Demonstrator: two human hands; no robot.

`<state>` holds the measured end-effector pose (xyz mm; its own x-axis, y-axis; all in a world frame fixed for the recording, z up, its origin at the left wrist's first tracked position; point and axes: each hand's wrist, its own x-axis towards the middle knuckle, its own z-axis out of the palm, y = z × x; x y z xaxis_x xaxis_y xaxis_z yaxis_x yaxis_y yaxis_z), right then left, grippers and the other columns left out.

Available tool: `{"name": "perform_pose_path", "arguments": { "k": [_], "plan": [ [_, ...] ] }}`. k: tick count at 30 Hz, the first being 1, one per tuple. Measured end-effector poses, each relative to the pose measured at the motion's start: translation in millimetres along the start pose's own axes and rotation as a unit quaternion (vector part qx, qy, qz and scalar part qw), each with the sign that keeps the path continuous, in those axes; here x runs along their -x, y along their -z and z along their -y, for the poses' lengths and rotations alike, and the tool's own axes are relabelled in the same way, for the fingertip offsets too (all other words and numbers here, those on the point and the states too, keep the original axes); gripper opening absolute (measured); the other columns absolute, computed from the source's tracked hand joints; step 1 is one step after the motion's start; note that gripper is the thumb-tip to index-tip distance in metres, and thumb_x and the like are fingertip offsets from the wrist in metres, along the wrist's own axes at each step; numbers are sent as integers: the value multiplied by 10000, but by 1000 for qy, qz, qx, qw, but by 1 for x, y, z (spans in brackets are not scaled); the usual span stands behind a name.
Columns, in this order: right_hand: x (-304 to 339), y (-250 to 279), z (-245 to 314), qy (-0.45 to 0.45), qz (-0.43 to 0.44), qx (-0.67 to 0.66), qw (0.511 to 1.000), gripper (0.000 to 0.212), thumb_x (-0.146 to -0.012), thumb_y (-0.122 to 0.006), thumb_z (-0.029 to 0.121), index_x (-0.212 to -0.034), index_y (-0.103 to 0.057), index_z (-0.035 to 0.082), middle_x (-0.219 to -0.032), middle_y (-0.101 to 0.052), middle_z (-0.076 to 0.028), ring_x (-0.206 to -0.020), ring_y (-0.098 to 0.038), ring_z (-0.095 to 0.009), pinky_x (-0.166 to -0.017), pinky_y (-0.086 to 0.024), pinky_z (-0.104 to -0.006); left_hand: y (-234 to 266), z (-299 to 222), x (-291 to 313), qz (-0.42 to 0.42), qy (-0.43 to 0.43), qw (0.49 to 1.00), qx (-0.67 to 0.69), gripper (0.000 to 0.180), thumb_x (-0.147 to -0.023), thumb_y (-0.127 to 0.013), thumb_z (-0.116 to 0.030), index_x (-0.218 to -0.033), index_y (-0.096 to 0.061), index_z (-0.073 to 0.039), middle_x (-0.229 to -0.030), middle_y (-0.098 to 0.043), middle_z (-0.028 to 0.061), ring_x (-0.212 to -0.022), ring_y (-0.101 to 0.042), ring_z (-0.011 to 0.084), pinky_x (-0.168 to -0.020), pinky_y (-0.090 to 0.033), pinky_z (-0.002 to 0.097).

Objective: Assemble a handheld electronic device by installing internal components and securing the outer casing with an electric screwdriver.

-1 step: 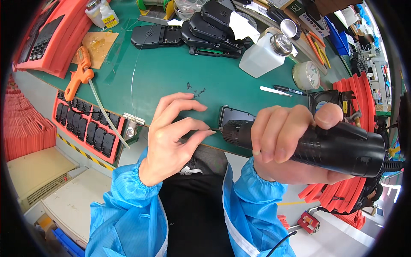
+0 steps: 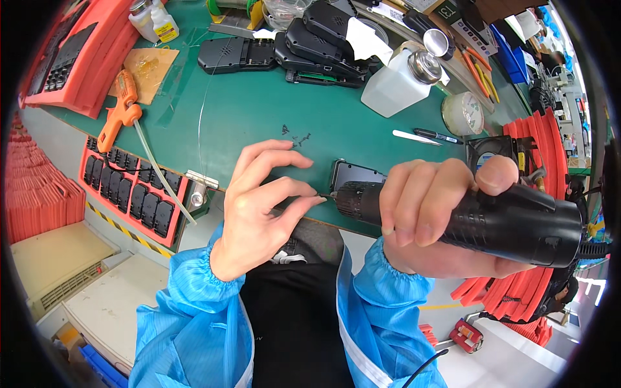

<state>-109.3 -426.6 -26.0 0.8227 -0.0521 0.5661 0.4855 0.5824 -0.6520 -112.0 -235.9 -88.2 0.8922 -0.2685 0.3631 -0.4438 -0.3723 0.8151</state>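
A black electric screwdriver (image 2: 517,223) lies across my right hand (image 2: 440,207), whose fingers wrap round its body. It points left, its bit almost touching the fingertips of my left hand (image 2: 265,200). Thumb and forefinger of that hand pinch what looks like a small dark screw at the bit's tip; the other fingers curl loosely above. Behind the screwdriver's nose a black plastic housing (image 2: 356,174) rests near the bench's front edge, partly covered. Several small black screws (image 2: 297,139) are scattered beyond my left fingers.
On the green bench (image 2: 246,97), black devices (image 2: 323,45) are piled at the back beside a white dispenser bottle (image 2: 398,84). A marker (image 2: 438,136) and tape roll (image 2: 462,113) lie right. An orange glue gun (image 2: 123,110) sits left, above a red foam tray (image 2: 132,184) of black parts.
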Motion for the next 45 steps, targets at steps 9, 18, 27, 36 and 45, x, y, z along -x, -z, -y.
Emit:
{"name": "perform_pose_path", "arguments": {
  "k": [9,18,27,36,45],
  "plan": [
    [-2,3,2,-6,31,24,999,757,-910,-503,825,-1256,-532,152,-583,-585,-39,-442,-548,-174,-420,-434,-313,-2,0,-2,8,-11,1000,-1,203,-643,-856,9,-804,-745,-44,-1149,-697,82,-1239,-588,360,-996,-498,461],
    [-8,3,8,-17,43,62,997,709,-933,-676,636,-1323,-413,106,-675,-558,-46,-513,-526,-175,-518,-451,-324,-1,-6,-4,34,-13,998,-60,341,-621,-890,-62,-940,-770,-75,-1233,-667,106,-1265,-562,396,-1006,-504,487],
    [-19,10,0,-7,-14,222,975,447,-960,-640,191,-1304,-382,68,-683,-517,-45,-509,-465,-153,-534,-444,-330,-30,-10,-4,91,-79,987,-106,487,-648,-903,-198,-1105,-781,-81,-1348,-616,171,-1341,-516,430,-1080,-485,523],
    [-19,13,-7,-31,-48,282,958,415,-953,-649,165,-1246,-380,48,-641,-494,-42,-483,-450,-138,-482,-427,-314,-35,-5,-4,87,-98,985,-117,502,-650,-898,-187,-1125,-780,-76,-1303,-653,183,-1311,-560,415,-1097,-479,530],
    [-18,17,-21,20,-21,373,927,332,-919,-605,-40,-1145,-380,50,-608,-462,-37,-429,-430,-132,-440,-417,-311,-36,-4,-6,78,-95,987,-108,476,-638,-901,-166,-1090,-788,-72,-1273,-663,175,-1283,-581,411,-1069,-503,513]
  ]
}}
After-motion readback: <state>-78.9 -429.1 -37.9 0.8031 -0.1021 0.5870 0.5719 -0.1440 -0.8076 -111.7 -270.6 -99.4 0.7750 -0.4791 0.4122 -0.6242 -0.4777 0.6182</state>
